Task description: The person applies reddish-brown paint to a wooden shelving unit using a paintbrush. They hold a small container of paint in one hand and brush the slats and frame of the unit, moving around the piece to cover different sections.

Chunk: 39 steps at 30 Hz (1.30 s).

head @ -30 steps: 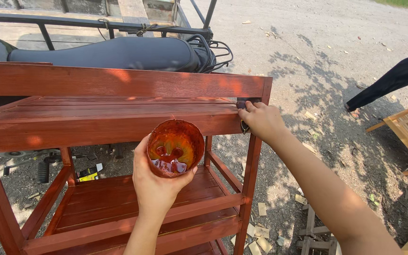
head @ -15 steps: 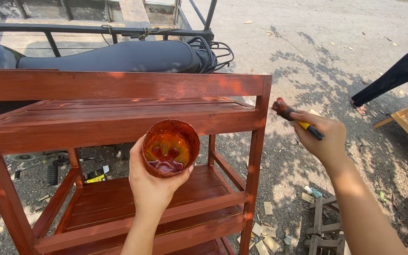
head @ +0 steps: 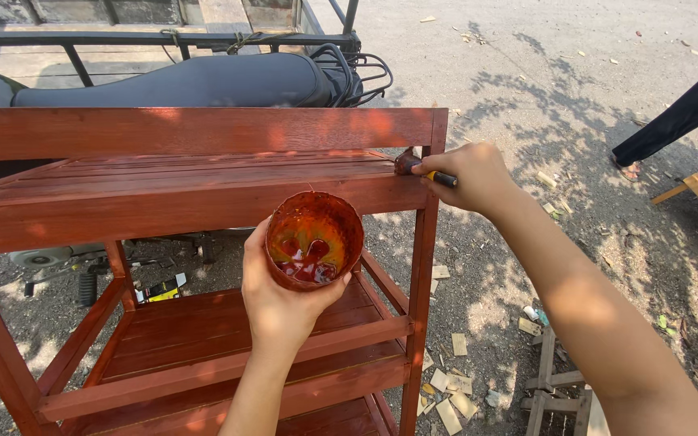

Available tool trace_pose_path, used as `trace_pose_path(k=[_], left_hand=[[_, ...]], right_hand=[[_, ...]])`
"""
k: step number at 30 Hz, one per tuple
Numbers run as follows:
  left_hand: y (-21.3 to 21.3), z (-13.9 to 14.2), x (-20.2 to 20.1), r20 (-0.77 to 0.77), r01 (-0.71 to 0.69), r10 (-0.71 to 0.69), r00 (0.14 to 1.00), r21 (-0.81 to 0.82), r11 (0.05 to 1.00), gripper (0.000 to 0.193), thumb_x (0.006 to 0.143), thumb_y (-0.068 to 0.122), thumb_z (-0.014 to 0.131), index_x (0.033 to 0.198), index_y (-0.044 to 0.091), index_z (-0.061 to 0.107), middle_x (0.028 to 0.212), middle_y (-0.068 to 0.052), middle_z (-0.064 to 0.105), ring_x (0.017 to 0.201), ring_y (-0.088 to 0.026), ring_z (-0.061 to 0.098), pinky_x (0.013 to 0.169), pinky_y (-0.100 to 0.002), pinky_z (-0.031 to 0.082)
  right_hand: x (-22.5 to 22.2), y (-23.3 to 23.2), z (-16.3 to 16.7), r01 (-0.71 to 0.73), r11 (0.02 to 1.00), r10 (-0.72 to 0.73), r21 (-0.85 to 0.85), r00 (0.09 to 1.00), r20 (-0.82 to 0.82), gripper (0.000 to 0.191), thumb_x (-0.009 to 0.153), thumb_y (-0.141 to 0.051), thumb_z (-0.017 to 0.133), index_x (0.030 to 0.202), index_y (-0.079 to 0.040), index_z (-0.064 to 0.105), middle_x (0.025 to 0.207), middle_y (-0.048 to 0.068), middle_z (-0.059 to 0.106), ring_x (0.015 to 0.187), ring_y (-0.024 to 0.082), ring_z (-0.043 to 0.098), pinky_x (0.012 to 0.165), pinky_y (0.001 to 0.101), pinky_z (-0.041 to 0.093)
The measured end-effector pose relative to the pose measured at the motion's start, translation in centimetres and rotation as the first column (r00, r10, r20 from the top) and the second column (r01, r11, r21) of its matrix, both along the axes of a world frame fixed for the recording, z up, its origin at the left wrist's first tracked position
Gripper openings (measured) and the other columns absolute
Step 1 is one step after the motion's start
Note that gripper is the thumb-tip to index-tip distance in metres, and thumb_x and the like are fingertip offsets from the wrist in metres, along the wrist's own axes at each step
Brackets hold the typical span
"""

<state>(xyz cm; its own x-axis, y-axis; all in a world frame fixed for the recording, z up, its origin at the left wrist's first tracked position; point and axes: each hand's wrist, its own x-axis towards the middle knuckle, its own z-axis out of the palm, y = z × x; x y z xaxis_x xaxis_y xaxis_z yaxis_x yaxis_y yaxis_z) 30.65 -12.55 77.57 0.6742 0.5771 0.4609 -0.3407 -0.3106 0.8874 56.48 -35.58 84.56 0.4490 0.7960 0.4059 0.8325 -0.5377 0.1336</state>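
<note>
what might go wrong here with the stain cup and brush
The cup, cradled in the left hand, is tilted with red stain pooled low on one side; more tilt may spill it onto the lower shelf. The right hand presses the brush at the corner post, so stain could drip down it.

Shelf unit (head: 195, 202): stands in front of the person, on the ground.
Motorcycle seat (head: 179, 81): behind the shelf unit.
Cup (head: 314, 240): in the left hand (head: 284, 303), before the top shelf's front rail (above the lower shelf).
Brush (head: 418, 168): in the right hand (head: 470, 173), at the unit's right front post.
Wood scraps (head: 454, 387): on the ground, right of the unit.
</note>
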Motion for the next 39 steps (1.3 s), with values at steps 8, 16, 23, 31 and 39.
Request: trace_pose_path(k=[8, 16, 23, 31, 39], left_hand=[[0.1, -0.3, -0.9, -0.013, -0.09, 0.091, 0.996, 0.052, 0.995, 0.097, 0.059, 0.014, 0.098, 0.14, 0.001, 0.046, 0.131, -0.014, 0.059, 0.122, -0.026, 0.065, 0.101, -0.038, 0.057], [0.8, 0.0, -2.5, -0.037, -0.138, 0.14, 0.989, 0.068, 0.988, 0.098, 0.057, 0.018, 0.099, 0.139, 0.002, 0.047, 0.129, -0.014, 0.06, 0.118, -0.025, 0.065, 0.1, -0.038, 0.056], [1.9, -0.2, -4.0, -0.071, -0.149, 0.151, 0.986, 0.027, 0.988, 0.099, 0.058, 0.018, 0.097, 0.141, 0.003, 0.045, 0.13, -0.013, 0.061, 0.119, -0.025, 0.066, 0.099, -0.037, 0.057], [2.5, -1.6, -5.5, -0.073, -0.137, 0.139, 0.988, 0.034, 0.99, 0.098, 0.062, 0.017, 0.096, 0.143, 0.005, 0.042, 0.133, -0.013, 0.061, 0.122, -0.025, 0.066, 0.103, -0.038, 0.057], [1.5, -2.1, -6.2, -0.103, -0.137, 0.138, 0.985, 0.016, 0.99, 0.1, 0.062, 0.016, 0.097, 0.144, 0.005, 0.041, 0.134, -0.014, 0.061, 0.123, -0.025, 0.064, 0.104, -0.039, 0.056]], right_hand=[[0.4, 3.6, -0.6, 0.291, 0.949, -0.293, -0.124, 0.956, 0.004, 0.02, 0.083, -0.034, 0.078, 0.102, -0.034, 0.082, 0.077, -0.001, 0.077, 0.071, 0.022, 0.073, 0.063, 0.0397, 0.058], [-3.7, -2.4, 6.8, 0.397, 0.908, -0.414, -0.135, 0.902, -0.126, 0.023, 0.08, -0.035, 0.082, 0.103, -0.032, 0.083, 0.085, 0.001, 0.079, 0.073, 0.022, 0.075, 0.067, 0.0367, 0.06], [-5.4, -3.1, -0.5, 0.076, 0.894, -0.019, 0.442, 0.991, -0.132, 0.023, 0.091, -0.015, 0.084, 0.114, -0.013, 0.079, 0.11, 0.01, 0.078, 0.093, 0.02, 0.078, 0.082, 0.0296, 0.061], [-12.8, -3.9, -11.6, 0.142, 0.833, -0.079, 0.534, 0.987, -0.139, 0.023, 0.083, -0.007, 0.084, 0.106, -0.011, 0.079, 0.105, 0.013, 0.079, 0.087, 0.021, 0.078, 0.071, 0.0277, 0.06], [-12.1, -4.4, -11.6, 0.062, 0.876, -0.119, 0.478, 0.989, 0.09, 0.02, 0.086, -0.003, 0.082, 0.105, -0.011, 0.079, 0.112, 0.014, 0.078, 0.085, 0.025, 0.075, 0.074, 0.0323, 0.06]])
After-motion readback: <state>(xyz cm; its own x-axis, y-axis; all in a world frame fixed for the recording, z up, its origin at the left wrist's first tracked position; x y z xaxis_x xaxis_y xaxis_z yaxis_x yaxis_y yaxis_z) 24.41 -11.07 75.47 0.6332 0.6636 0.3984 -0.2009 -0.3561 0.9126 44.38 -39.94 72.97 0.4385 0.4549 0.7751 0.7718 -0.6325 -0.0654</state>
